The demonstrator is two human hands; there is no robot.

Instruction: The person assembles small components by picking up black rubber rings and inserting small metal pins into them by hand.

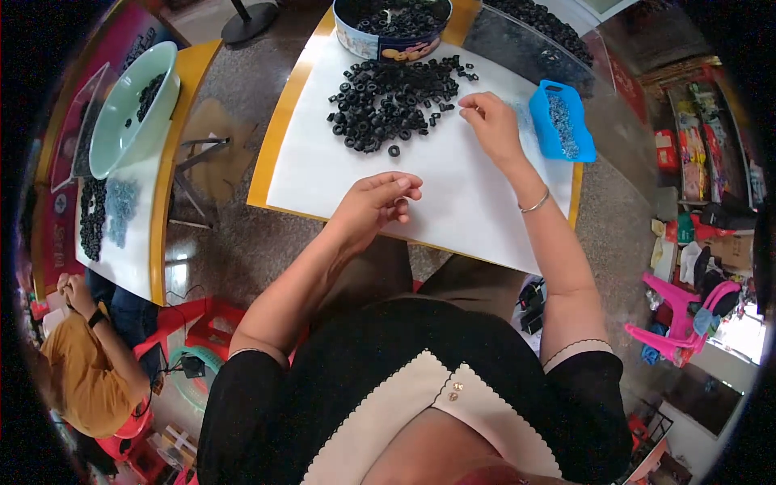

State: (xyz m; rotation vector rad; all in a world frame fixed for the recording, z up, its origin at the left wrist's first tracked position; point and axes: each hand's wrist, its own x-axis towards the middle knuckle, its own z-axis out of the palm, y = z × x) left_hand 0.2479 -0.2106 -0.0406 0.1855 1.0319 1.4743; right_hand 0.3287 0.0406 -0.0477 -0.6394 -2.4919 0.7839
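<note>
Centre of frame: white desk (453,210), yellow-edged, bare from the middle down to the near edge. Upper centre, heap of black parts (376,109), inner pieces buried. Top, round tin (356,42), cut off by the frame. Upper right, blue tray (585,137) by the right edge; contents too small to identify. Right hand (491,121) between heap and tray, left hand (377,204) by the near edge: fingers curled on both, any grip impossible to tell. Below heap, lone black ring (394,150).

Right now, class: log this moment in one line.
left hand: over white tabletop, near edge | right hand: between black pile and blue tray | held pieces: cannot tell
</note>
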